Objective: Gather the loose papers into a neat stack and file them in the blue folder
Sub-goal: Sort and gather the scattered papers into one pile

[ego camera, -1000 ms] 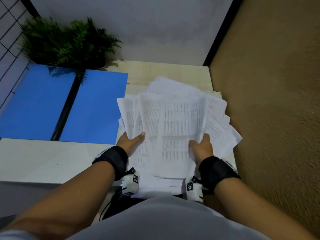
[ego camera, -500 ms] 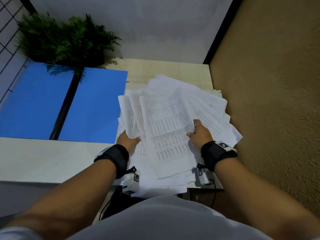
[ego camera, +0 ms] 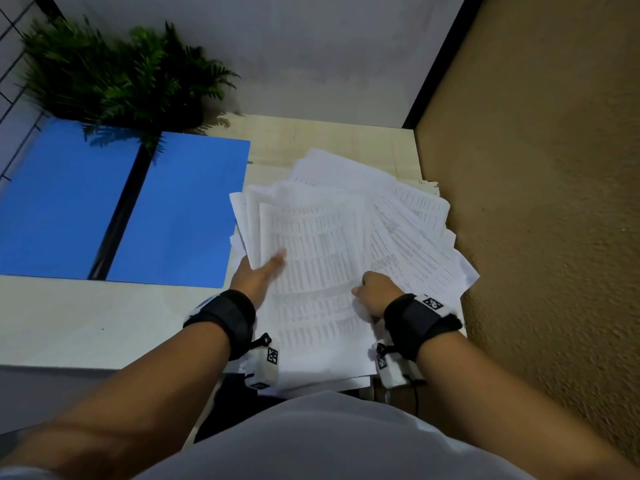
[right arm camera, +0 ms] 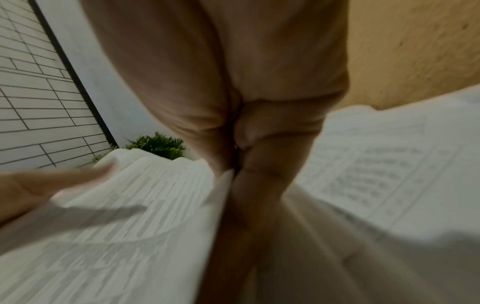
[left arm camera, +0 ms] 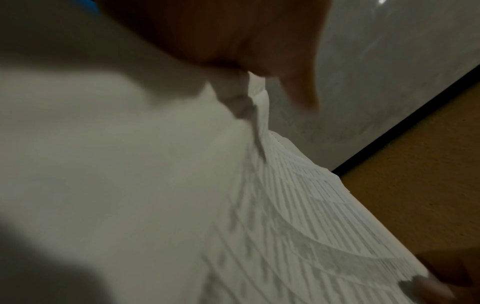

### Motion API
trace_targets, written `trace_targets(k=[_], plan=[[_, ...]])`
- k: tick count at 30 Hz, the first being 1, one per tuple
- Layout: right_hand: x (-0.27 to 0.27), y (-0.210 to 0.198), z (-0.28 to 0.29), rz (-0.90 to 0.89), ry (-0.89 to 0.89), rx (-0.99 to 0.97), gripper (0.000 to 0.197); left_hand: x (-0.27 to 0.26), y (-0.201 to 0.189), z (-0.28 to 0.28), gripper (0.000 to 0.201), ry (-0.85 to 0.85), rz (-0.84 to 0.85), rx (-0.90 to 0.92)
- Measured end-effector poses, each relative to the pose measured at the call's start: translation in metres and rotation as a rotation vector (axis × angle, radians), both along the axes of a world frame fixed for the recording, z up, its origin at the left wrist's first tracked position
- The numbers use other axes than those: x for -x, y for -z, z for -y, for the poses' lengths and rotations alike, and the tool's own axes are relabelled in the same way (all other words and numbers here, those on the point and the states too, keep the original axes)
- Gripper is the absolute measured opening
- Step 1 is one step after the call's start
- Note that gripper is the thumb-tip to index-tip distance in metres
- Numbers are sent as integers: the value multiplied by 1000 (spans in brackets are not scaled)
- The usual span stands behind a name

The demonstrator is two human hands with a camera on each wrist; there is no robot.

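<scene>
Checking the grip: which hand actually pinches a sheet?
The right hand: its fingers pinch a sheet's edge. The left hand lies flat on the papers.

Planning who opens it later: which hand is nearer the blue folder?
Left. The left hand lies on the papers right beside the blue folder; the right hand grips the papers farther away.

Pale desk [ego camera: 86, 327] under open blue folder [ego camera: 180, 216], fanned papers [ego camera: 346, 216], plant [ego camera: 114, 74].

I observe a pale wood desk [ego camera: 329, 140] set into a corner: grey wall [ego camera: 311, 53] behind, textured tan wall [ego camera: 536, 202] alongside. A potted fern [ego camera: 114, 74] occupies the far left corner; lighting dim.
</scene>
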State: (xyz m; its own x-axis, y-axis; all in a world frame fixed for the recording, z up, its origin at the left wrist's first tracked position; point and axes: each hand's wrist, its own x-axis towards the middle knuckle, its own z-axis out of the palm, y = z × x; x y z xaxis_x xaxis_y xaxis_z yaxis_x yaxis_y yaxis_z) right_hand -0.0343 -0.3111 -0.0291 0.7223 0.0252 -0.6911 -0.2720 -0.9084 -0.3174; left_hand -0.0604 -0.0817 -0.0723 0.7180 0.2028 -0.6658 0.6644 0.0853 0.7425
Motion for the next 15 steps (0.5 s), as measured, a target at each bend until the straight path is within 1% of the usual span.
trace_targets(k=[2, 3, 4, 5, 6, 7, 8, 9, 10, 11, 13, 15], plan=[[5, 7, -5, -33, -6, -78, 27, 3, -4, 3, 65, 51, -3, -108], [5, 8, -4, -17, 32, -129, 33, 2, -4, 4, 62, 34, -21, -156], [2, 9, 0, 49, 97, -169, 36, 1, -5, 3, 60, 13, -37, -191], [-4, 10, 7, 172, 182, -187, 34, 0, -7, 1, 58, -7, -43, -232], [-12, 12, 16, 307, 275, -170, 26, 0, -9, -2, 59, -39, -53, -261], [-20, 11, 25, 413, 356, -130, 14, -1, -8, -7, 62, -75, -63, -278], [-28, 14, 35, 463, 410, -79, 12, 0, -9, -11, 65, -106, -61, -285], [-33, 17, 43, 448, 430, -44, 26, 0, -10, -14, 64, -129, -67, -289], [-36, 20, 49, 397, 445, -59, 38, 0, -10, -17, 61, -142, -74, -292], [-38, 20, 52, 343, 481, -123, 45, 0, -9, -21, 58, -141, -96, -300], [-37, 23, 51, 250, 547, -273, 41, -2, -8, -23, 57, -104, -151, -320], [-33, 28, 46, 158, 575, -406, 33, -2, -8, -20, 64, -60, -187, -339]])
